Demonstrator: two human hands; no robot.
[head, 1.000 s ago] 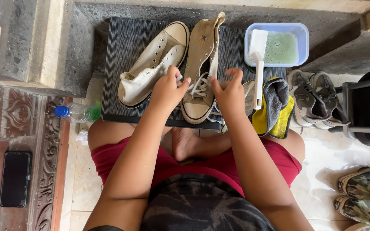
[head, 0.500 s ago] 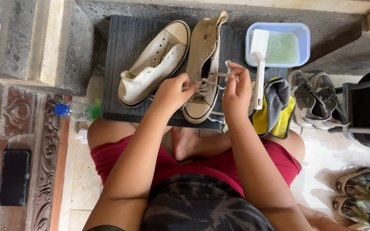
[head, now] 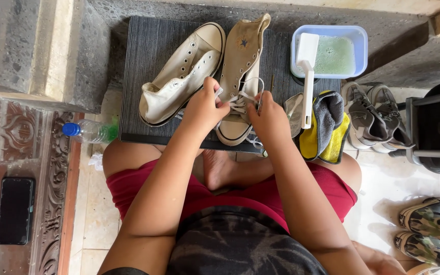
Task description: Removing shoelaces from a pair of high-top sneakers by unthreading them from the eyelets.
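Two cream canvas high-top sneakers lie on a dark ribbed mat (head: 143,51). The left sneaker (head: 179,71) lies on its side with no lace in its eyelets. The right sneaker (head: 240,66) points its toe toward me. My left hand (head: 204,107) pinches a white shoelace (head: 243,97) near that shoe's lower eyelets. My right hand (head: 268,117) grips the lace's other part just right of the toe. The lace loops up between both hands.
A blue tub (head: 355,38) of soapy water holds a white brush (head: 307,76). Yellow and grey cloths (head: 327,127) and grey sneakers (head: 370,117) lie right of the mat. A plastic bottle (head: 87,131) and a black phone (head: 15,210) are at left. Camouflage shoes (head: 431,229) sit bottom right.
Both hands have drawn closer to me along the right sneaker, from its middle toward the toe, pulling the lace with them.
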